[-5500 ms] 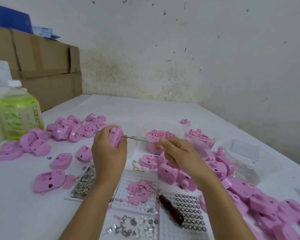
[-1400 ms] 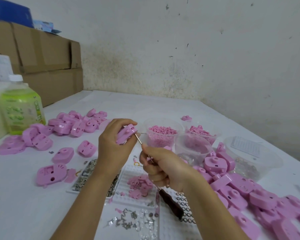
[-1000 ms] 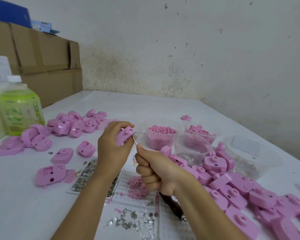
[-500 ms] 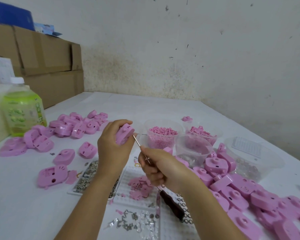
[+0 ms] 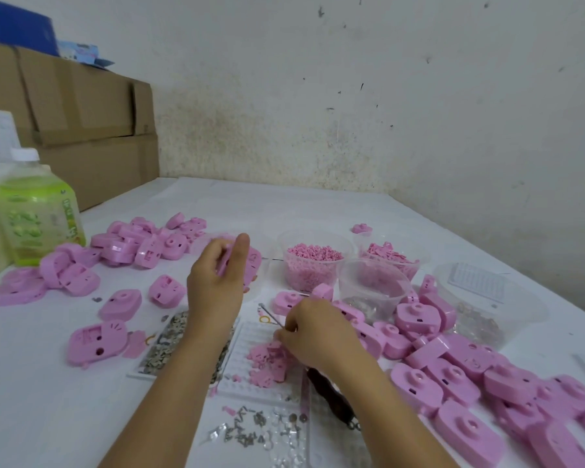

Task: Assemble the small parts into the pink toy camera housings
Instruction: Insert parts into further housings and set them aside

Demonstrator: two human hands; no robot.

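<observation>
The left hand [image 5: 217,282] grips a pink housing [image 5: 250,265] aloft for fitting, while the right hand [image 5: 314,336], pinching a thin pick [image 5: 268,313], reaches into the small parts [image 5: 265,361], probably to take one.

housings [image 5: 416,389]: smooth pink plastic | boxes [image 5: 81,106]: matt cardboard | tubs [image 5: 314,261]: clear plastic

Pink housing [image 5: 253,263]: blurred, clasped in left hand [image 5: 217,282] fingers. Small pink parts [image 5: 264,361]: heaped under right hand [image 5: 318,332] fingertips pinching metal pick [image 5: 271,315].

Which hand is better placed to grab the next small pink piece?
Right. The right hand, holding the pick, rests on the small pink pieces on the white tray; the left hand is raised, holding a housing.
</observation>
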